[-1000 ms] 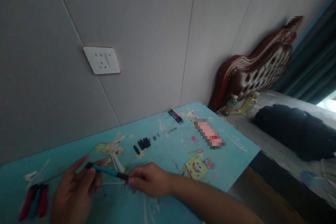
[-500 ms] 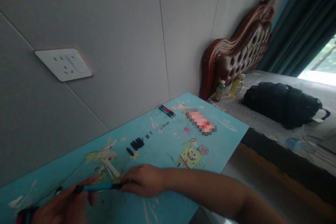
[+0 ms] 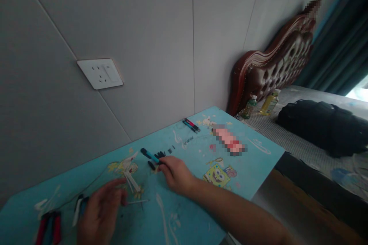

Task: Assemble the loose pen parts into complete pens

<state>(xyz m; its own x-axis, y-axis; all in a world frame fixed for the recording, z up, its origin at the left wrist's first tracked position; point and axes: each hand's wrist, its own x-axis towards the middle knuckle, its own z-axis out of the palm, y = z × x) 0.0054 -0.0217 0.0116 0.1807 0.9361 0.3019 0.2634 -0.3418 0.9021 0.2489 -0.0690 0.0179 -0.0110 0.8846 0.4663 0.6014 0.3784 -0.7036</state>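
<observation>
My right hand [image 3: 176,174] is closed around one end of a blue and black pen [image 3: 152,156], which points up and left over several small black sleeve-like pieces [image 3: 160,154]. Lower left, my left hand [image 3: 102,210] has its fingers loosely bent and apart, with nothing seen between them. By its fingertips a thin pale rod [image 3: 138,201] shows, apparently on the table. Farther back, a red pen [image 3: 192,124] and a blue pen [image 3: 189,126] lie side by side. Small coil-like parts [image 3: 188,140] and tiny dark bits [image 3: 171,149] lie in a row before them.
The blue cartoon-printed table [image 3: 189,206] stands against a grey wall. Red-handled pliers [image 3: 48,227] lie at the front left, beside a partly hidden blue-and-white item [image 3: 77,208]. A blurred pink object [image 3: 230,139] lies at the right. Beyond are bottles [image 3: 270,102] and a black bag [image 3: 322,122].
My right hand has carried the pen away from my left hand, up toward the black pieces. My left hand has let go of the pen. The view has shifted left.
</observation>
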